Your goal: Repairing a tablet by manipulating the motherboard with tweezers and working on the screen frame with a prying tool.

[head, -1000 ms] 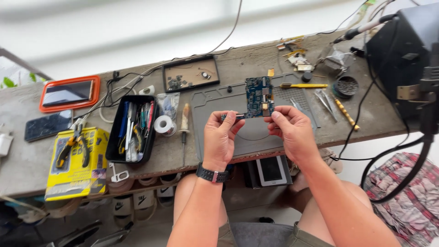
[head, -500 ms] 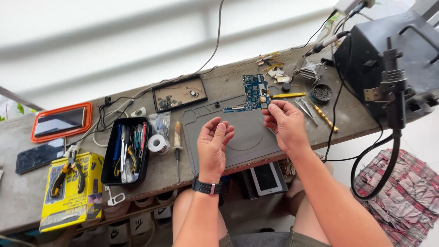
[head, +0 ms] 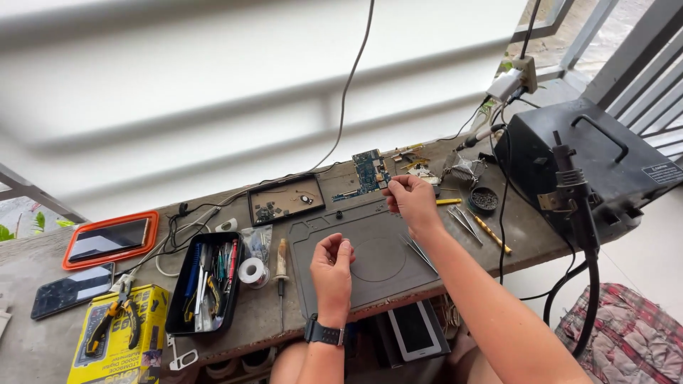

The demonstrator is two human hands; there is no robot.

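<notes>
My right hand (head: 413, 204) reaches to the far edge of the grey work mat (head: 370, 274). Its thumb and forefinger pinch the right edge of a blue circuit board (head: 368, 171) that lies there. My left hand (head: 332, 269) hovers over the mat's near left part with its fingertips drawn together; nothing shows between them. A dark watch (head: 324, 332) sits on that wrist. Thin tweezers (head: 420, 253) lie on the mat between the two hands.
A black tool tray (head: 186, 302), solder spool (head: 250, 271) and wooden-handled screwdriver (head: 281, 259) lie left of the mat. Behind them sit a black parts tray (head: 284, 200), an orange-framed tablet (head: 110, 239) and a phone (head: 71, 289). A black soldering station (head: 590, 160) stands at right.
My hands have parted. The right one has gone forward to the circuit board, the left has stayed over the mat. The view has tilted up and shifted right.
</notes>
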